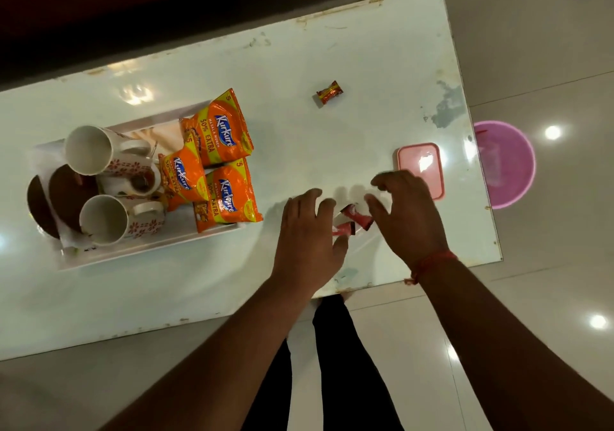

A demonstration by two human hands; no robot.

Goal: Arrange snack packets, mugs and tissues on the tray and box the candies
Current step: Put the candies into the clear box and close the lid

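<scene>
Head view: my left hand [307, 231] and right hand [407, 216] hover low over the white table [349, 58], fingers spread and loosely bent, holding nothing, with two red candies [354, 221] lying on the table between them. A third candy [329, 93] lies alone farther out, well apart from both hands, and the pink box [428, 161], lid on, sits just beyond my right fingertips. Tray [149, 251] to my left carries three orange packets [216, 161] at its near end, with three mugs [109, 184] on white tissues [43, 158] behind them.
</scene>
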